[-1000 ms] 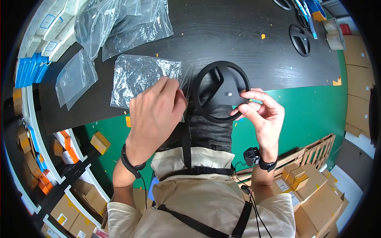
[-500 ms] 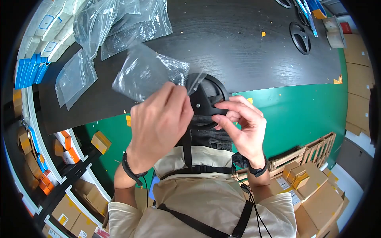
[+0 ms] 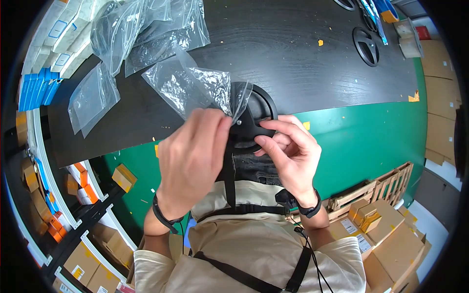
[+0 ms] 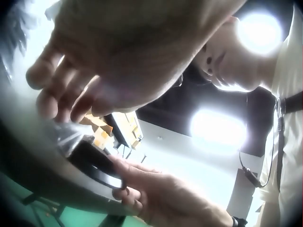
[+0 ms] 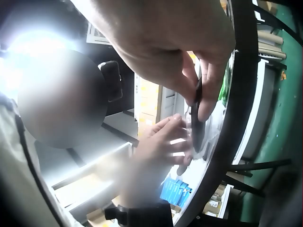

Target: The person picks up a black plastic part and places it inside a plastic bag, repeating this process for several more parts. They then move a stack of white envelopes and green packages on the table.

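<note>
In the head view my left hand (image 3: 190, 154) pinches the mouth of a clear plastic bag (image 3: 168, 83), whose body spreads up and left over the table. A small black steering wheel (image 3: 248, 129) with a metal pin at its hub is gripped at its right rim by the thumb and fingers of my right hand (image 3: 293, 156). The wheel's left side overlaps the bag's mouth, and the left fingers partly hide it. From the right wrist, the wheel (image 5: 198, 123) appears edge-on between thumb and fingers, with bag film around its lower part.
More clear bags (image 3: 146, 39) lie at the table's upper left, beside stacked white packs (image 3: 63, 36) and blue boxes (image 3: 39, 90). Another black wheel (image 3: 366, 46) rests at the right. Cardboard boxes (image 3: 391, 234) and a wooden pallet (image 3: 391, 183) stand on the floor.
The wheel and my right hand have moved left, to the bag's mouth and my left hand. The bag has been lifted off the table and its mouth now overlaps the wheel.
</note>
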A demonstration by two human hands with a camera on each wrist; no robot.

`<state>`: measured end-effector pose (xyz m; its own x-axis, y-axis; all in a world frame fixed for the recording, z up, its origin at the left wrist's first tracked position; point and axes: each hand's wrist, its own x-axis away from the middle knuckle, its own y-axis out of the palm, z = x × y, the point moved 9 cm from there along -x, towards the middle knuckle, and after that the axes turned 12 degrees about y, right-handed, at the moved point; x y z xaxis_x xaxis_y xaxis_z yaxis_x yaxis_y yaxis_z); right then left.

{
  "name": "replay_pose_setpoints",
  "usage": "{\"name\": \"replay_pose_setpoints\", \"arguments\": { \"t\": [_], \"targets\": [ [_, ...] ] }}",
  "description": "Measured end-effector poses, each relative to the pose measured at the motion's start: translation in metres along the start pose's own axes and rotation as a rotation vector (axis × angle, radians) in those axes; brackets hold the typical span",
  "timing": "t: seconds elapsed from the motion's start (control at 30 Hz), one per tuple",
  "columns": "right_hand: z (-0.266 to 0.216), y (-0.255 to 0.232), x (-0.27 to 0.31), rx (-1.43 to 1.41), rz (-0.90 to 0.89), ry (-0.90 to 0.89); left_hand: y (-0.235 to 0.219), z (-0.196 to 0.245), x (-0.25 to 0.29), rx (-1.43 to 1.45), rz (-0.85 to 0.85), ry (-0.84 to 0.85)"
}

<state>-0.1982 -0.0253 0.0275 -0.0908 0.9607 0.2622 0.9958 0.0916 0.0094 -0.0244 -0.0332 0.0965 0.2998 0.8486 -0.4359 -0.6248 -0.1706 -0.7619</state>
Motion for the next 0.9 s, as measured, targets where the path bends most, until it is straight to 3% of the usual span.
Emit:
{"name": "replay_pose_setpoints", "arguments": {
  "t": [0.17,0.3,0.4,0.43,0.53,0.73,0.83,0.9],
  "targets": [
    [0.014,-0.006,-0.002,-0.21,-0.014,0.049,-0.013,-0.024,0.021,0.019,0.063,-0.202],
    [0.016,-0.009,-0.002,-0.311,-0.005,0.019,-0.007,-0.044,0.042,0.071,-0.061,-0.37],
    [0.016,-0.005,0.0,-0.332,-0.042,-0.001,0.024,-0.057,0.062,0.822,0.127,-0.7],
    [0.016,-0.004,0.001,-0.343,-0.059,-0.012,0.028,-0.055,0.063,0.821,0.13,-0.701],
    [0.018,-0.003,0.005,-0.346,-0.048,-0.021,0.042,-0.053,0.069,1.282,0.537,-0.756],
    [0.016,0.001,0.007,-0.408,-0.078,-0.119,0.041,-0.039,0.062,1.318,0.565,-0.644],
    [0.012,0.015,0.005,-0.008,-0.296,-0.131,0.038,-0.036,0.059,1.294,0.512,-0.638],
    [0.015,0.015,0.007,-0.082,-0.275,-0.045,0.04,-0.039,0.057,1.234,0.427,-0.609]
  ]
}}
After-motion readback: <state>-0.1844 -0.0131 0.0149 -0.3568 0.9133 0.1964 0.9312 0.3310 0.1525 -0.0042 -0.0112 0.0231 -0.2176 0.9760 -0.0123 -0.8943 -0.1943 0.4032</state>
